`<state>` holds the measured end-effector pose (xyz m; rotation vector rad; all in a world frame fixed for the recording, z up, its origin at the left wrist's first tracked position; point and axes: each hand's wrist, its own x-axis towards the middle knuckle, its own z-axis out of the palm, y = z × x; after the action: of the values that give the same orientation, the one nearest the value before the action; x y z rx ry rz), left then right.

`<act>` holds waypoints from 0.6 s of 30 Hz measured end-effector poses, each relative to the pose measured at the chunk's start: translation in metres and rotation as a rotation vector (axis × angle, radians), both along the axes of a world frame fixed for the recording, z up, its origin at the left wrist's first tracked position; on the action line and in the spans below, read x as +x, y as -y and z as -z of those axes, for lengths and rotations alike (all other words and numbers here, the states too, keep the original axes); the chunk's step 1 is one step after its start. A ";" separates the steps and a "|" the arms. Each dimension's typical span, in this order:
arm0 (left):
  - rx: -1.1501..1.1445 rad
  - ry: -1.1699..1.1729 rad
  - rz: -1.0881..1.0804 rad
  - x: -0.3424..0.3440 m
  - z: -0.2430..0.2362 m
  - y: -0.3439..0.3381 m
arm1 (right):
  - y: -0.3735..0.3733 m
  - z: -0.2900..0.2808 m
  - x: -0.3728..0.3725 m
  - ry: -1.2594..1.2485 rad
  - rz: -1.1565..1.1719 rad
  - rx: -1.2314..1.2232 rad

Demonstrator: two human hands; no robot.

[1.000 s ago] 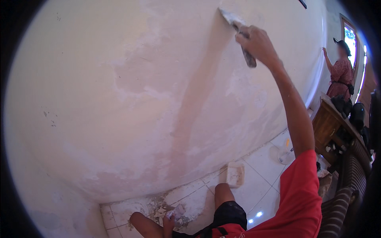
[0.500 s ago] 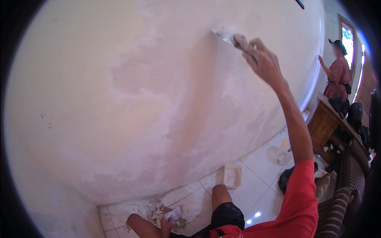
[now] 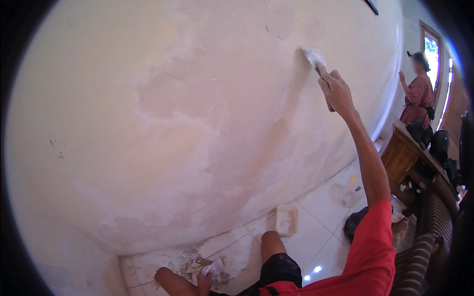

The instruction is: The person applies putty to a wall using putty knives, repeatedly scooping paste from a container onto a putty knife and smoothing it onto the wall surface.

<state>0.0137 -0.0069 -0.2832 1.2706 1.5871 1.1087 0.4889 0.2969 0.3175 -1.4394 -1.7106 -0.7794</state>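
My right hand (image 3: 335, 91) is closed round the handle of a putty knife (image 3: 313, 56), whose blade, smeared with white paste, lies against the pinkish, patchy wall (image 3: 197, 89). A roundish rough mark in the plaster shows above and left of the blade. My left hand (image 3: 205, 281) is low between my bent legs, closed on a pale, crumpled piece (image 3: 213, 267) that I cannot identify exactly. Plaster scraps (image 3: 192, 262) lie on the tiles beside it.
A shallow pale tray (image 3: 286, 219) stands by the wall's foot. A clear container and dark bags are right of it. A wooden cabinet (image 3: 402, 155) and striped seat (image 3: 414, 261) fill the right. Another person (image 3: 417, 98) stands at the far wall by a window.
My right hand and the putty knife have moved down and to the right along the wall over the last second. My left hand stays low with the pale piece.
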 end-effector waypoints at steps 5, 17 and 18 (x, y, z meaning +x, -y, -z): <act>0.049 0.086 0.001 0.010 -0.004 -0.008 | 0.020 -0.086 -0.048 -0.221 -0.268 0.060; 0.049 0.085 -0.027 0.007 -0.009 -0.001 | 0.026 0.078 -0.064 0.080 -0.268 -0.099; 0.032 0.107 -0.040 0.009 -0.009 -0.002 | 0.029 0.083 -0.055 0.066 -0.277 -0.135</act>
<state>0.0228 -0.0047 -0.2742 1.1844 1.5264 1.2120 0.4344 0.2676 0.2349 -1.2373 -1.9928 -0.5748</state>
